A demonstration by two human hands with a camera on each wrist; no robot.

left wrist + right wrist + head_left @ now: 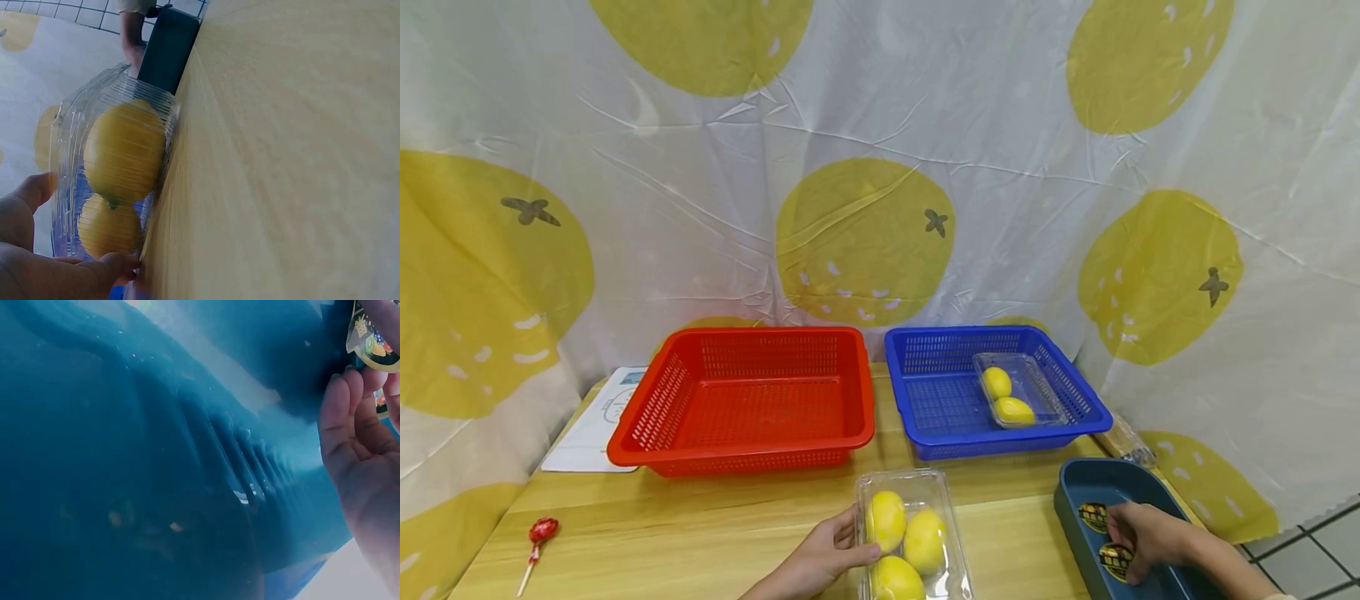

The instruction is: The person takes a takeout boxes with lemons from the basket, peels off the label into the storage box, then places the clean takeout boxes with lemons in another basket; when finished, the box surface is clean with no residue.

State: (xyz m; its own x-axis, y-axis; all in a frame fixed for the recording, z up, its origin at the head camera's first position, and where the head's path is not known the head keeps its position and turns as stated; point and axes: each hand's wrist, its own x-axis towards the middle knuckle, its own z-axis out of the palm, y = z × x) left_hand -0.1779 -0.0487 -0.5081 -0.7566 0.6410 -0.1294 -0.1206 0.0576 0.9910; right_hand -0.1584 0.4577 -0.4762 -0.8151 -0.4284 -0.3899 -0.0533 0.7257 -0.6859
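Note:
My left hand (829, 552) holds the left side of a clear plastic clamshell box (955, 557) above the near edge of the table. Inside, three yellow lemons (924, 540) show in the head view; the left wrist view shows two lemons (125, 152) through the ribbed plastic. My right hand (1153, 535) reaches into a dark teal bin (1070, 527) at the right. Between its thumb and fingertips it pinches a round black-and-gold fruit sticker (379, 345). In the head view two such labels, an upper sticker (1093, 517) and a lower sticker (1115, 562), lie by the fingers.
An empty red basket (745, 458) stands at back left. In the blue basket (1000, 446) beside it lies another clear box (1037, 387) with two lemons. A red lollipop (542, 531) and a white paper (587, 437) lie at left. A wrapped item (1123, 439) lies behind the bin.

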